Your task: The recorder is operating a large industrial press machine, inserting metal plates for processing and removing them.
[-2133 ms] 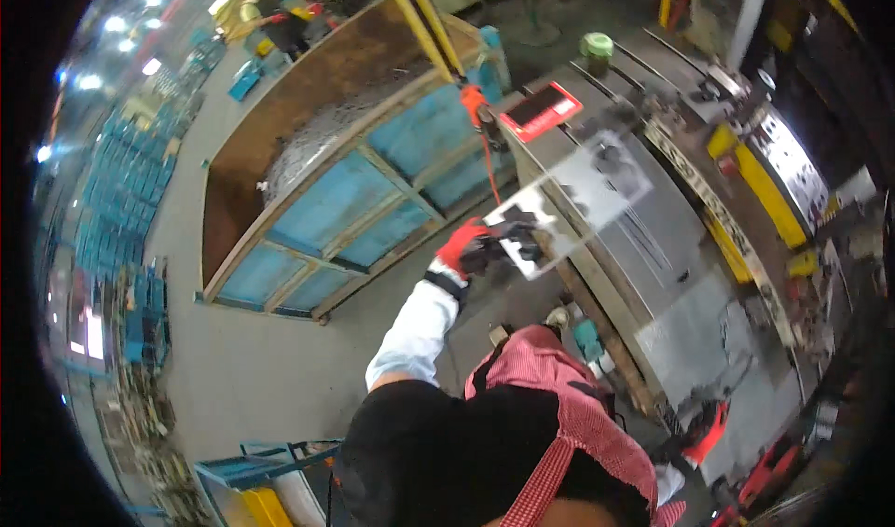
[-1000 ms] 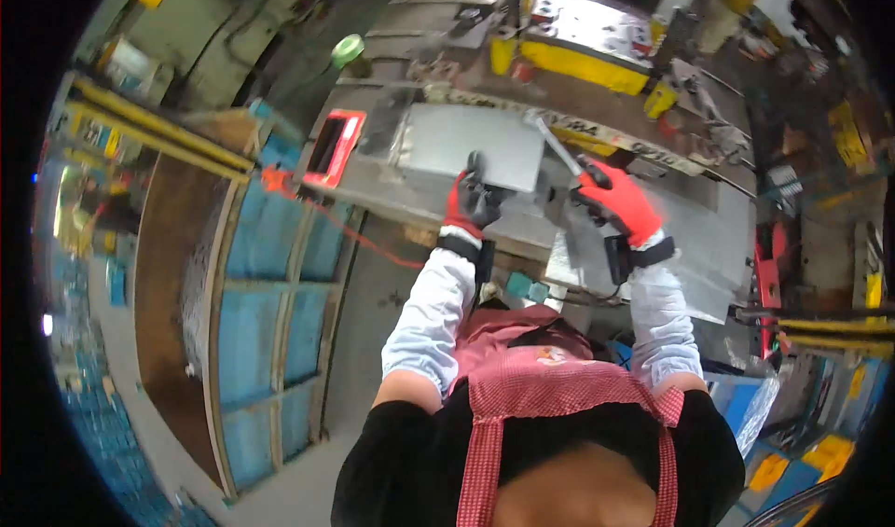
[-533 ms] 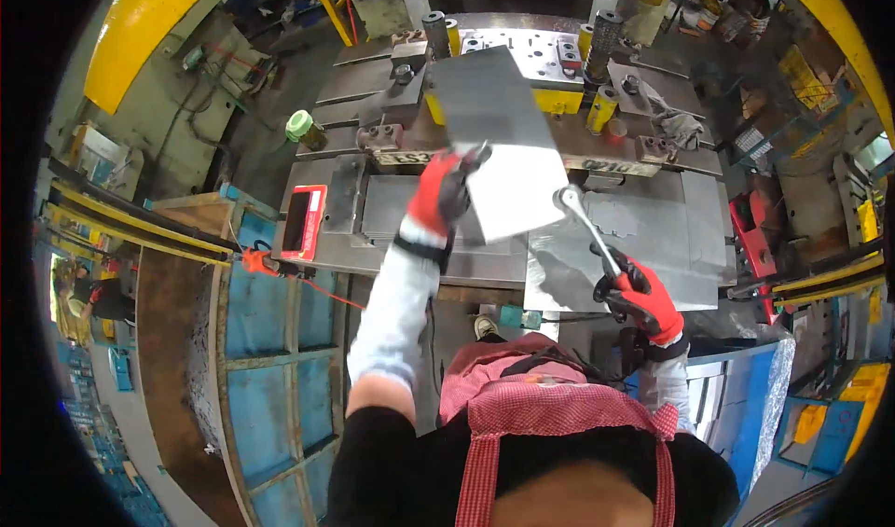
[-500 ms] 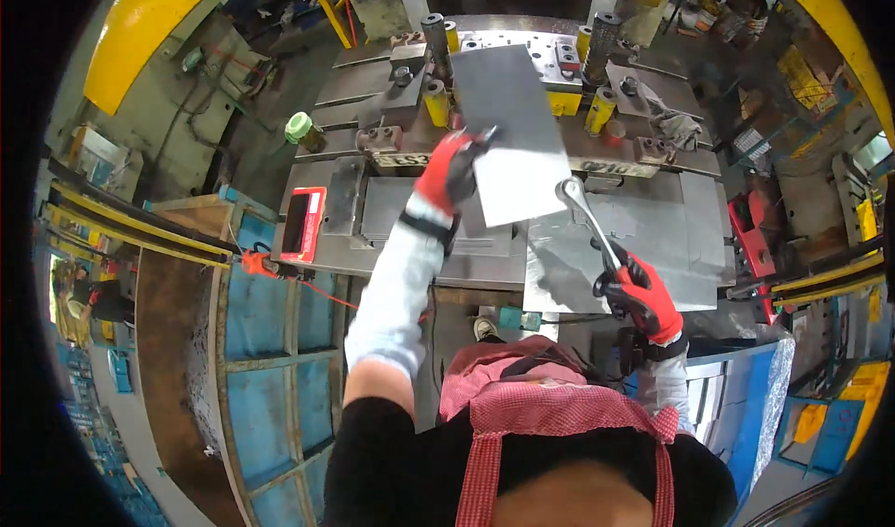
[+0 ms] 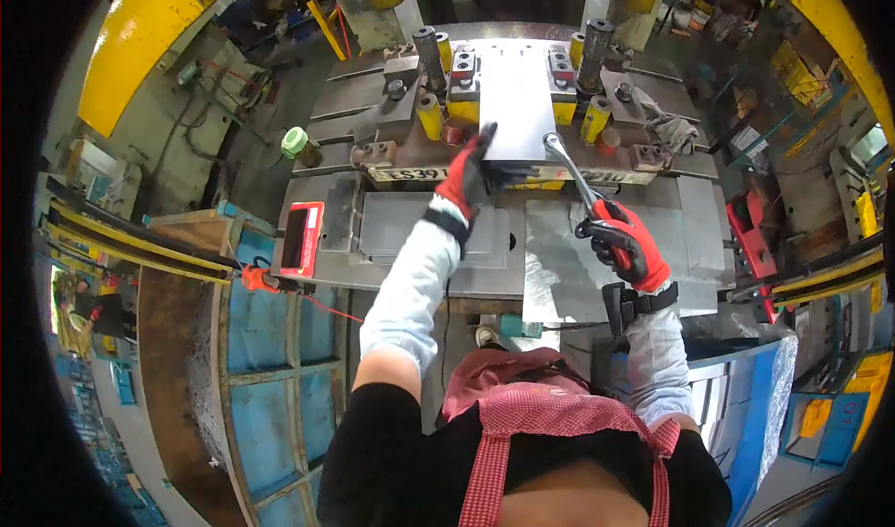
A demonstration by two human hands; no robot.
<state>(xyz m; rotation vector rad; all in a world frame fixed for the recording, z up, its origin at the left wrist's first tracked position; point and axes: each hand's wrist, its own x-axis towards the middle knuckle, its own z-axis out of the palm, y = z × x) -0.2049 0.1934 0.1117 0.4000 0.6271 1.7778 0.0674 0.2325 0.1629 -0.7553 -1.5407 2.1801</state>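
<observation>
A flat rectangular metal sheet [image 5: 517, 107] lies over the die block [image 5: 463, 79] between the posts, its near end sticking out toward me. My left hand [image 5: 469, 174], in a red and black glove, is closed at the sheet's near left edge; its lower fingers are partly hidden. My right hand [image 5: 623, 242], gloved alike, grips the handle of a long metal tool with a round head [image 5: 571, 168], which resembles a ratchet wrench. The round head touches or nearly touches the sheet's near right corner.
Stacked grey sheets [image 5: 401, 219] lie near left on the press bed, with more sheet metal [image 5: 606, 238] near right. Dark guide posts [image 5: 594, 56] and yellow cylinders [image 5: 429, 117] flank the die. A green-lidded jar [image 5: 296, 142], red-framed device [image 5: 301, 238] and rag [image 5: 669, 126] lie about.
The sheet, raised and tilted before, has moved away from me and down onto the die. Both hands went with it, and the round tool head moved slightly left and farther off.
</observation>
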